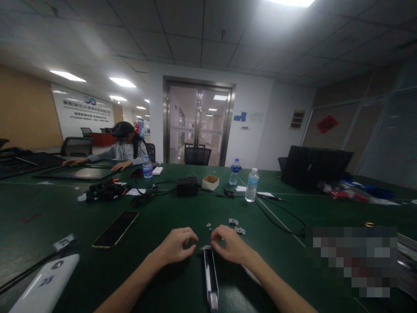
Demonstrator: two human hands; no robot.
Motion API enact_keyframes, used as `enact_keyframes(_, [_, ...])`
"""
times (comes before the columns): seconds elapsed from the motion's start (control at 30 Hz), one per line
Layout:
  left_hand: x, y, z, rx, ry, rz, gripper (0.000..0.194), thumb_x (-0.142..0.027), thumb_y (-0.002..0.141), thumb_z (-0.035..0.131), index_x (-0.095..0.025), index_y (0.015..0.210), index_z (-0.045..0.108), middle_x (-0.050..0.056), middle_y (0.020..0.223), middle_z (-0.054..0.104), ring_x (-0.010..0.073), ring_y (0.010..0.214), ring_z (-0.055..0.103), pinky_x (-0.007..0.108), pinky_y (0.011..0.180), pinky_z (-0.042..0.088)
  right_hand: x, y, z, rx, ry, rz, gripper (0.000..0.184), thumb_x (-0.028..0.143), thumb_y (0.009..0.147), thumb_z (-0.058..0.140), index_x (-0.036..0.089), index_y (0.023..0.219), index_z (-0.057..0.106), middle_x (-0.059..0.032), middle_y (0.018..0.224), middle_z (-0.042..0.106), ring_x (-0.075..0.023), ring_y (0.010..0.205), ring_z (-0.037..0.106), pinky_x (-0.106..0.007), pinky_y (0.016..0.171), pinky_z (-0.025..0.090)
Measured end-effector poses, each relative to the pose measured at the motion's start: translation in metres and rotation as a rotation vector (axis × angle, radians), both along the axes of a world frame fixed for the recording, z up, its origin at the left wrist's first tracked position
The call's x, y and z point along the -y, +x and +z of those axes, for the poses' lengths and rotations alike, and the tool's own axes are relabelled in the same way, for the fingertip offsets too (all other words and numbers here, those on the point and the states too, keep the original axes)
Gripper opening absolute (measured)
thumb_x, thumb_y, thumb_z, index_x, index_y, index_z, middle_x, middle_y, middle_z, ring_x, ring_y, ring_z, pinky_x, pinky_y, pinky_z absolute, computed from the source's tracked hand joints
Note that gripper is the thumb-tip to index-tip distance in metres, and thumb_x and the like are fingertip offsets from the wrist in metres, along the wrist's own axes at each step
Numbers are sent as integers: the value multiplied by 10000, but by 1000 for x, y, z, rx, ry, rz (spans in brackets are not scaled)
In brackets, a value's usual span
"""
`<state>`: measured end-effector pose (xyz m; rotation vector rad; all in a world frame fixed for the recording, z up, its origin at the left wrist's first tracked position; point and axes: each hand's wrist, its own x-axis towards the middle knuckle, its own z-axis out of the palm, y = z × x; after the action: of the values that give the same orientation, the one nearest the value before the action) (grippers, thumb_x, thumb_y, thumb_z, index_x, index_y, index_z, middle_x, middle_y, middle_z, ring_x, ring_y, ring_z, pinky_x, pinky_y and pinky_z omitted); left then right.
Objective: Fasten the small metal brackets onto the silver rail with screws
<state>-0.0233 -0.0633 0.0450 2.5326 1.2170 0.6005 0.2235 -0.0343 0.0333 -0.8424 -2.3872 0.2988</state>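
Observation:
A long, narrow piece with pale metal edges and a dark middle lies on the green table between my forearms, its far end between my hands. To its left, my left hand is curled with thumb and forefinger apart, nothing seen between them. On the other side, my right hand is bent inward beside the piece's far end, fingers and thumb close together; whatever they may hold is too small to make out. Beyond my right hand lie two small metal brackets, with tiny ring-like parts to their left.
A phone and a white device marked 28 lie left. Farther back are a black box, an open carton, water bottles and cables. A person sits across at left, hands on a dark panel.

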Motion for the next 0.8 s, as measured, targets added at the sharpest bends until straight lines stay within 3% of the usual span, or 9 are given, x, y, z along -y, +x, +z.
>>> enact_keyframes(0.13, [4,-3,9,-134,-21,23,155,-203,857,587,-188,990,666,5,921,638,137,748,572,231,684,433,-6,13,4,192,-45,-42,98,232,838,573,176,848,653,-40,833,662,-174,791,587,-286,747,434])
enact_keyframes(0.3, [6,2,8,-203,-38,40,155,-247,881,579,-201,997,671,7,952,646,151,801,597,238,730,435,-7,14,7,305,-119,-34,136,235,824,560,175,847,680,-32,807,673,-165,756,597,-258,710,422])
enact_keyframes(0.8, [5,10,1,-182,-40,7,188,-253,907,550,-205,1035,680,13,936,663,153,804,613,229,699,439,-5,9,5,283,-166,3,114,194,776,574,157,811,676,-29,777,652,-129,676,555,-208,613,392])
